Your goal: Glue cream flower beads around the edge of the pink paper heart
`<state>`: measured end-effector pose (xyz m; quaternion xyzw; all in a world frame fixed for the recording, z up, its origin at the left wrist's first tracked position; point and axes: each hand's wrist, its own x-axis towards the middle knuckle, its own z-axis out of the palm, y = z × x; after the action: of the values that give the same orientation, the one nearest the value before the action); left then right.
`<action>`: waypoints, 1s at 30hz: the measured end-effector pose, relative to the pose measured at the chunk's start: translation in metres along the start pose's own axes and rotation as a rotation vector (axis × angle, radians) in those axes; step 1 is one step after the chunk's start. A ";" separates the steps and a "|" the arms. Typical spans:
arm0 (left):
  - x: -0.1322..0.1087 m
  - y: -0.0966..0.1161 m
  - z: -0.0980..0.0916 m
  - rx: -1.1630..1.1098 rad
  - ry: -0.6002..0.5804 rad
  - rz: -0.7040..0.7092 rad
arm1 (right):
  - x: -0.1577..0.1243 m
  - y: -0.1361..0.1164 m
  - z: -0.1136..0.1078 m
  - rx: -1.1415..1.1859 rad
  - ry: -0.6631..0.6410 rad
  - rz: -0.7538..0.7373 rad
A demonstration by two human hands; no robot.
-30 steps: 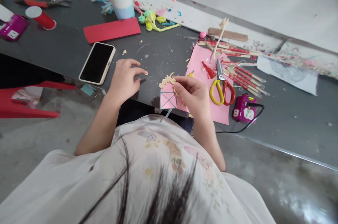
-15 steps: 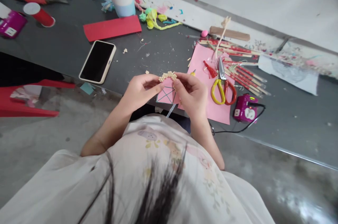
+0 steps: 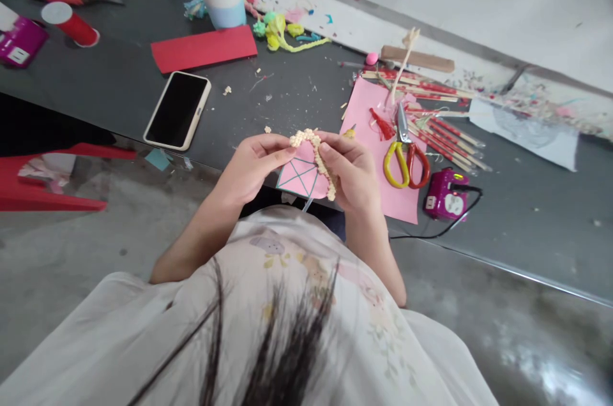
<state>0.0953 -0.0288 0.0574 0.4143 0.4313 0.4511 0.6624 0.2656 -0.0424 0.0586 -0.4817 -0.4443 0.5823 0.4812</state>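
The left hand point(image 3: 251, 166) pinches one end of a pale knobbly strip point(image 3: 322, 165), and the right hand point(image 3: 352, 170) pinches the same strip farther along, so it lies curved between them, along the edge of a pink card point(image 3: 297, 177), close to the near edge of the table point(image 3: 522, 214). If the hands press or pull too strongly, I think its lumps could come loose or the card could bend, and a piece dropped so near this edge may fall to the floor point(image 3: 105, 253)
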 end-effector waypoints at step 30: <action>0.004 -0.014 0.004 -0.086 0.248 0.115 | 0.001 0.022 0.021 -0.019 0.018 -0.033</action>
<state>0.1038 -0.0294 0.0445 0.3507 0.4655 0.5542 0.5943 0.2420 -0.0456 0.0401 -0.4842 -0.4533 0.5658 0.4899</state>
